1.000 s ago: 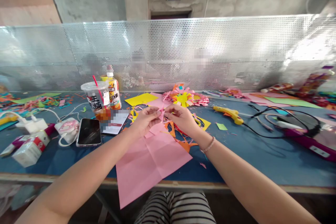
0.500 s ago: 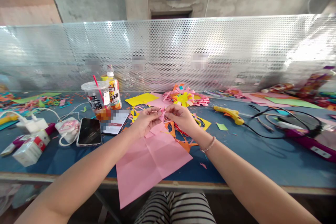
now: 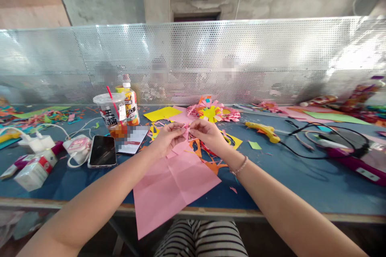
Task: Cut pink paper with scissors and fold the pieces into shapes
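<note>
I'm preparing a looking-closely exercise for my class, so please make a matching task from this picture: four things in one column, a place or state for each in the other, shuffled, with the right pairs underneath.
Column 1
1. Straw
2. Small pink piece
3. Glue gun
4. Pink sheet

Column 2
A. Pinched between the left hand and right hand
B. Hangs partly over the edge of the table
C. Red, stands in the cup
D. Yellow, lies to the right of both hands

Right pairs: 1-C, 2-A, 3-D, 4-B
</note>
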Demonstrator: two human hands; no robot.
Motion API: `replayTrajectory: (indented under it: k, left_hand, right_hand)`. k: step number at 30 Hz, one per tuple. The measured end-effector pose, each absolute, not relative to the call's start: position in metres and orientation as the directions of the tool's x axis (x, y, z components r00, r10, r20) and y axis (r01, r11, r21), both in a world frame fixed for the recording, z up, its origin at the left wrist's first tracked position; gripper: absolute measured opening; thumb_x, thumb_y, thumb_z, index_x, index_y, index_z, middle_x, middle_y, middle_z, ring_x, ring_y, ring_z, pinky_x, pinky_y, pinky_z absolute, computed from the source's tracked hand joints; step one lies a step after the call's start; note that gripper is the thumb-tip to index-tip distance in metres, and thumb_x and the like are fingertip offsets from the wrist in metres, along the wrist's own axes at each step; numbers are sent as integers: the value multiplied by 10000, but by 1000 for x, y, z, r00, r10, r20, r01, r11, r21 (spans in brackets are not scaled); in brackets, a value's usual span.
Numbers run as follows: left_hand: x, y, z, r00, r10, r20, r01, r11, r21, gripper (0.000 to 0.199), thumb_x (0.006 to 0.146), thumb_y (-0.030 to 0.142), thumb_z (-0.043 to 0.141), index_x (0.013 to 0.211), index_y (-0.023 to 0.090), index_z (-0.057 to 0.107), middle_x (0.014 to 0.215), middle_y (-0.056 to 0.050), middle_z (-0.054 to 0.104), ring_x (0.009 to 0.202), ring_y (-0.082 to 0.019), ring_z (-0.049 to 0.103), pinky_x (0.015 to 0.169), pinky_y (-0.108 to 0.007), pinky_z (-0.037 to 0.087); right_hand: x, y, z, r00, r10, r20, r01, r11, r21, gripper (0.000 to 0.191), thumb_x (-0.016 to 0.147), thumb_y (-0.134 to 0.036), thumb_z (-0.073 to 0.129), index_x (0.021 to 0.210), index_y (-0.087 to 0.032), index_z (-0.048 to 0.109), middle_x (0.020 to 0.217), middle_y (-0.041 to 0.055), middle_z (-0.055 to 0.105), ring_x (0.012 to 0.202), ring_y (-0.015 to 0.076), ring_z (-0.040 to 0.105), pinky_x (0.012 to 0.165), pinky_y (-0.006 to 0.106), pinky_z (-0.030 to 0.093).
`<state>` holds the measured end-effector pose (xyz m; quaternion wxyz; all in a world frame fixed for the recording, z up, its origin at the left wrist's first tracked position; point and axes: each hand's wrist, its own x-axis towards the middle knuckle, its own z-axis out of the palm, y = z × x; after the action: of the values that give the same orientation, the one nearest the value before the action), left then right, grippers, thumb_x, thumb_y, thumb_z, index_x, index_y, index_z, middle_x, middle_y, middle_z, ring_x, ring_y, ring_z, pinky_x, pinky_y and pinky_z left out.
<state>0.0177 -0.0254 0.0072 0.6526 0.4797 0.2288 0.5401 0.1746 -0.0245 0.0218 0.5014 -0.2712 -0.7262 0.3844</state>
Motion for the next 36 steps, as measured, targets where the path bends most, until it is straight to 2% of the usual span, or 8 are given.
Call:
replayTrajectory:
  k: [17, 23, 30, 36]
  left_hand:
    - [17, -25, 7, 310, 938, 158, -496, 18, 868, 154, 630, 141, 664, 765, 121, 594, 663, -1, 597, 580, -60, 567, 587, -180, 465]
    - [17, -25, 7, 292, 939, 181, -468, -25, 883, 192, 620, 168, 677, 784, 123, 587, 657, 1, 598, 576, -63, 566, 586, -190, 465]
    - [18, -28, 12, 185, 959, 214, -361, -136, 923, 281, 564, 221, 716, 783, 118, 572, 670, -15, 610, 575, -93, 572, 564, -230, 478]
    - [19, -29, 13, 177, 957, 229, -326, -163, 931, 281, 564, 242, 713, 773, 122, 570, 658, -18, 617, 567, -98, 576, 555, -238, 478]
  right_hand:
    - [174, -24, 21, -362, 766, 531, 25, 578, -816, 133, 687, -253, 602, 743, -171, 513, 673, -17, 520, 596, 83, 503, 554, 230, 438]
    - [173, -25, 22, -368, 772, 518, 23, 564, -825, 127, 693, -245, 593, 750, -171, 507, 680, -17, 515, 595, 83, 502, 558, 236, 437]
    - [173, -28, 23, -374, 781, 500, 36, 551, -834, 126, 690, -246, 590, 744, -169, 507, 658, -23, 507, 588, 86, 509, 559, 240, 438]
    - [174, -28, 23, -395, 773, 496, 52, 558, -828, 103, 714, -251, 559, 751, -172, 505, 665, -17, 513, 600, 90, 517, 562, 239, 441]
